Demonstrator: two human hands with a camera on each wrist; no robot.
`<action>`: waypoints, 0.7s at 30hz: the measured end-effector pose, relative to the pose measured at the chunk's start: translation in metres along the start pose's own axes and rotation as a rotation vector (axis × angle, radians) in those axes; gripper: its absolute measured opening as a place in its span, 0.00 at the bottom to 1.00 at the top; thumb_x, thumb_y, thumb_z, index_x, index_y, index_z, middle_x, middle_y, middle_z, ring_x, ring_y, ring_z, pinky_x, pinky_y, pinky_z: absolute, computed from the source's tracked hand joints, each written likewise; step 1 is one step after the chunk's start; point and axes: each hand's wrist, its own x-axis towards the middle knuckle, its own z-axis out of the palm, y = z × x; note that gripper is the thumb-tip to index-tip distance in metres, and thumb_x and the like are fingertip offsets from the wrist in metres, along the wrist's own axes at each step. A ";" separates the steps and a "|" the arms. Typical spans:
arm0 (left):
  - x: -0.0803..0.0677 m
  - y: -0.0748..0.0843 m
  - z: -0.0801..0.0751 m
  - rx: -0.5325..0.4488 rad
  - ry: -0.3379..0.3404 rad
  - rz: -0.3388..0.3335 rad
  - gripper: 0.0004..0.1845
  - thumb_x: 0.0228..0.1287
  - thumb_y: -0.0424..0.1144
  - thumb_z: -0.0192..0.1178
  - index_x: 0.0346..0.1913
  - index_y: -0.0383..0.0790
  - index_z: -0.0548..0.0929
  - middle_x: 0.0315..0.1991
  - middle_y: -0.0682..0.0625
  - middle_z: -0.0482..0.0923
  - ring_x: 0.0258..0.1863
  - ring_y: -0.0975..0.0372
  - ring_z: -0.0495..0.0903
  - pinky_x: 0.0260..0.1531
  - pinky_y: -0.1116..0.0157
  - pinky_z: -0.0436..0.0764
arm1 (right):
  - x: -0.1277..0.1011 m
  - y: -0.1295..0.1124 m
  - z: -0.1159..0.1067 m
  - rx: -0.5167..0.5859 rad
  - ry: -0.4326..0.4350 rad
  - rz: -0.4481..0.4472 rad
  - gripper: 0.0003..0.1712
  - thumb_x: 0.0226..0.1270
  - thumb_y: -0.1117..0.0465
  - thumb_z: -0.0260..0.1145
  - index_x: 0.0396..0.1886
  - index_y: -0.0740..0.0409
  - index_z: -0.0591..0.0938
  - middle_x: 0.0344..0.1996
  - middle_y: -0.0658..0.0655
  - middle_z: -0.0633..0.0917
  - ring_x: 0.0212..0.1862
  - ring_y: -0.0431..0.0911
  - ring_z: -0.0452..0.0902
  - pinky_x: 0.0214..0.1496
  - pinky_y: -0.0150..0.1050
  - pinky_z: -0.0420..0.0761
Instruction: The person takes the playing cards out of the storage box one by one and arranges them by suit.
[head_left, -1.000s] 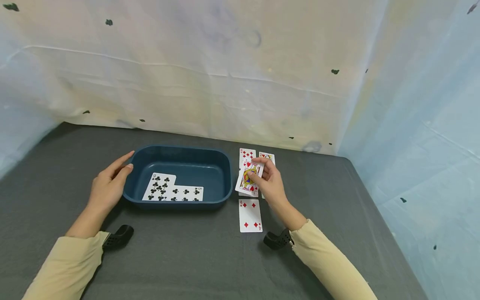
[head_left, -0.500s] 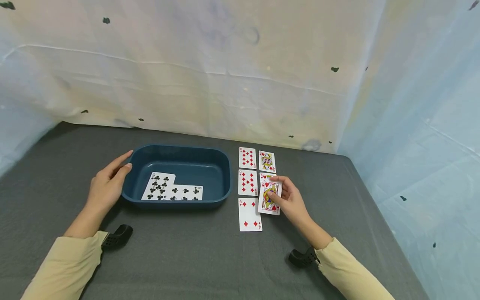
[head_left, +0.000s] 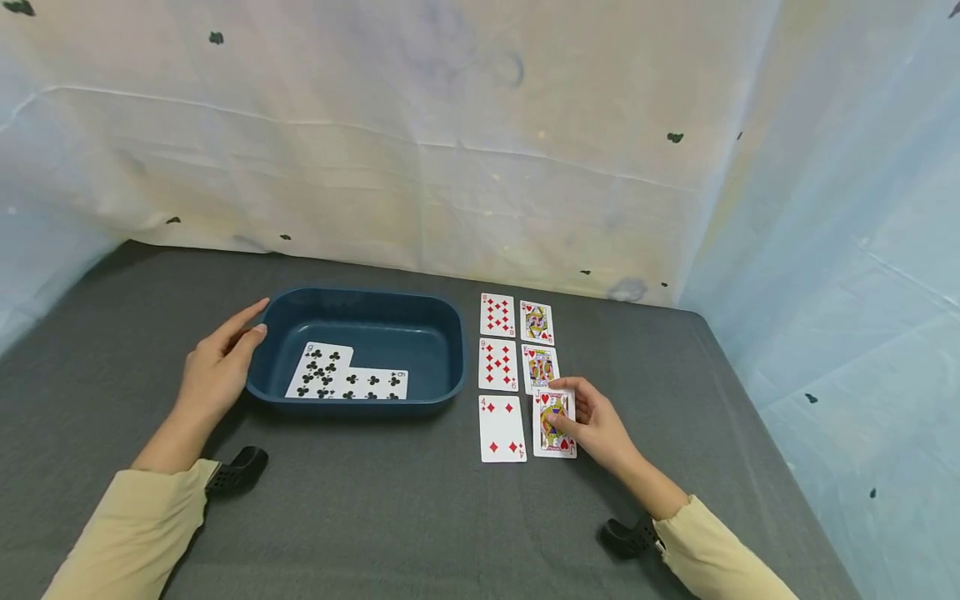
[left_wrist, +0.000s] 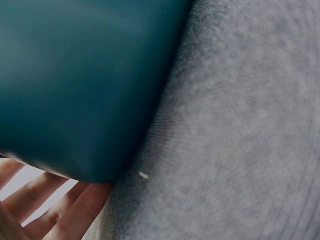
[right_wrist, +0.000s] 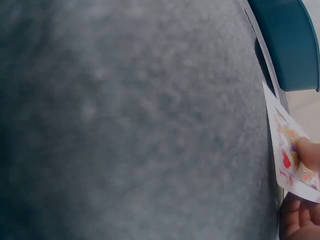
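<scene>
My right hand (head_left: 603, 427) pinches a jack of hearts playing card (head_left: 555, 442), thumb on its face. The card lies low over the cloth, just right of the four of diamonds (head_left: 502, 429), and its far edge meets the near end of another hearts face card (head_left: 540, 365). In the right wrist view the jack (right_wrist: 283, 155) tilts up off the cloth, with fingers beneath it. My left hand (head_left: 213, 371) rests against the left end of a dark blue tray (head_left: 420, 407); its straight fingers (left_wrist: 82, 212) touch the outer wall in the left wrist view.
Inside the tray, several clubs cards (head_left: 367, 383) overlap at the front left. Beyond the four stand a nine of diamonds (head_left: 498, 364) and another diamonds card (head_left: 498, 315). A hearts face card (head_left: 537, 322) lies at the back right. Grey cloth (head_left: 390, 517) covers the table.
My right hand has carried the jack rightward and toward me, from over the diamonds column to the near end of the hearts column. My left hand has stayed at the tray.
</scene>
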 end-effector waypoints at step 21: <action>0.000 -0.001 0.002 0.008 0.009 -0.010 0.27 0.76 0.52 0.38 0.74 0.54 0.59 0.64 0.31 0.67 0.58 0.39 0.67 0.50 0.39 0.64 | -0.003 0.003 0.003 -0.370 0.107 -0.039 0.19 0.49 0.64 0.77 0.44 0.56 0.85 0.44 0.55 0.76 0.46 0.45 0.68 0.47 0.38 0.71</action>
